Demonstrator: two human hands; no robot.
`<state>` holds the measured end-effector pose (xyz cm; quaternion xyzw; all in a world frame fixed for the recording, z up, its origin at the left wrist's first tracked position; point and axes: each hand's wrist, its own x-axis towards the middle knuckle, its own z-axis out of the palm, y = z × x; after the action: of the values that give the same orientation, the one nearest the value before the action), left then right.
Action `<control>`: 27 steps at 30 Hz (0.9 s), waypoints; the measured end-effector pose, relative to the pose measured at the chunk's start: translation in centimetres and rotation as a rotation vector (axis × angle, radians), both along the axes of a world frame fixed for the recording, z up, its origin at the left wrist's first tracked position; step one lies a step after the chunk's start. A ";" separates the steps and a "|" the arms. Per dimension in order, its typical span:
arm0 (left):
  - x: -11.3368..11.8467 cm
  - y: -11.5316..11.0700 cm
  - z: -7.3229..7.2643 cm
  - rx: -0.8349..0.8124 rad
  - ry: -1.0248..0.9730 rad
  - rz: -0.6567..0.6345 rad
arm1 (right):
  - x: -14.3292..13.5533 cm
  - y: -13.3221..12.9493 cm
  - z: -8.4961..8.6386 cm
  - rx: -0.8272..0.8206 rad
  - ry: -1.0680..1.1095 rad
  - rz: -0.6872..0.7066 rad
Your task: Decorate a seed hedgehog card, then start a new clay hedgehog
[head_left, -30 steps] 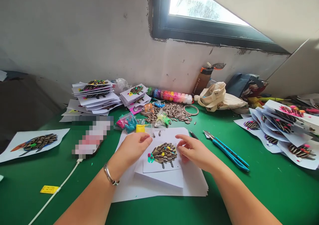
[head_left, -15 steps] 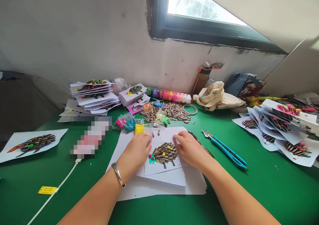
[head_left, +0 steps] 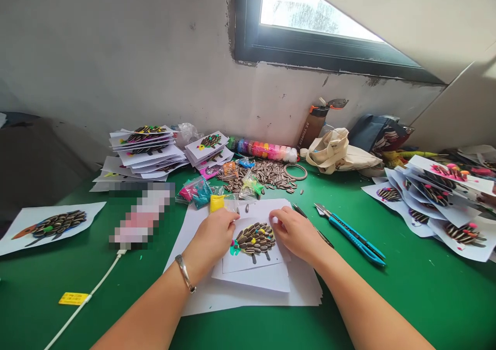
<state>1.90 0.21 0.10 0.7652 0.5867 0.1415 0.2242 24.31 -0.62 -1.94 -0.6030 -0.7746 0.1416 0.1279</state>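
- My left hand (head_left: 215, 234): fingers curled and close together, tips at the upper left of the white card with a striped-seed hedgehog (head_left: 244, 263). Can't tell if they pinch its edge.
- My right hand (head_left: 298, 232): fingers bent, index reaching to the card's upper right corner, thumb tucked below. Grip on the card unclear.
- Card: between both hands, lying flat, slightly turned, on a plain white sheet (head_left: 267, 281); that sheet is on a larger stack of white paper (head_left: 304, 293), on the green desk (head_left: 387, 308).
- Hedgehog: dark seeds, yellow and blue dots, green face at left, two dark legs.
- Two loose striped seeds (head_left: 247, 208) near my left fingertips, at the paper stack's far edge.
- Yellow clay in a clear bag (head_left: 217, 202) just beyond my left hand; pink and teal clay bag (head_left: 196, 191) left of it.
- Pile of striped seeds (head_left: 271, 175) further back, silvery tape ring (head_left: 295, 171) at its right.
- Dark slim pen (head_left: 314, 226) beside my right hand; blue utility knife (head_left: 354, 239) right of that.
- Finished-looking seed cards stacked far left (head_left: 149, 156) and right (head_left: 437, 200).
- Silver bracelet (head_left: 184, 273) on my left wrist.
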 end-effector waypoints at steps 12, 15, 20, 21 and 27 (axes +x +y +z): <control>-0.4 0.6 1.3 -0.195 -0.481 0.204 | 0.5 0.6 0.0 -0.004 0.452 -0.084; -0.6 0.8 0.8 -0.246 -0.614 0.204 | 0.5 0.6 0.2 -0.039 0.650 -0.137; -0.2 0.6 0.6 -0.484 -0.852 0.265 | 0.3 0.4 0.1 -0.193 1.013 -0.215; 0.0 0.5 0.8 -0.546 -0.910 0.278 | 0.2 0.4 0.1 -0.251 1.094 -0.241; 0.3 0.1 0.9 -0.708 -1.110 0.244 | -0.4 0.4 0.9 -0.430 1.400 -0.358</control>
<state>2.25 0.33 0.98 0.3875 0.4777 0.3373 0.7127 23.88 -0.26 -1.04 -0.5005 -0.3577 0.6169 0.4909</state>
